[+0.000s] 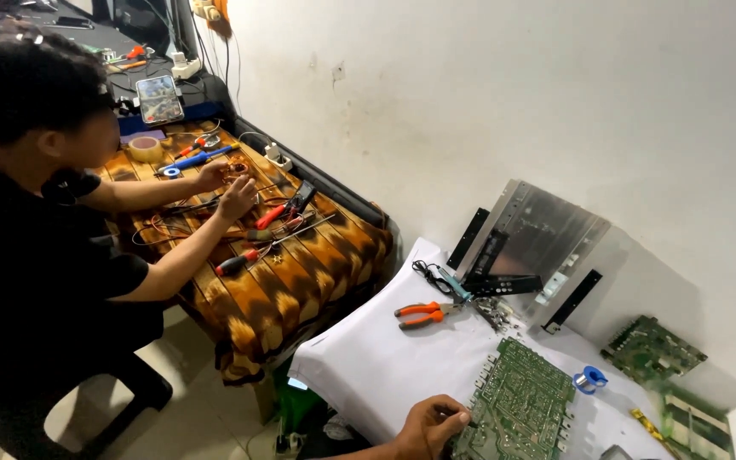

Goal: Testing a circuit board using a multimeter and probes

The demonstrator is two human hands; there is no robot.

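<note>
My left hand (430, 428) shows at the bottom edge, its arm coming in from the lower left. Its fingers are curled around a thin dark tool (462, 417) whose tip touches the near-left edge of a large green circuit board (521, 400). The board lies flat on a table covered with white sheet (376, 358). My right hand is out of view.
Orange-handled pliers (419, 313), a blue solder spool (590, 379), a metal panel (531, 240) leaning on the wall and two more green boards (653, 349) surround the board. At left, a person in black (36, 230) works on a brown patterned table (291, 273) strewn with tools.
</note>
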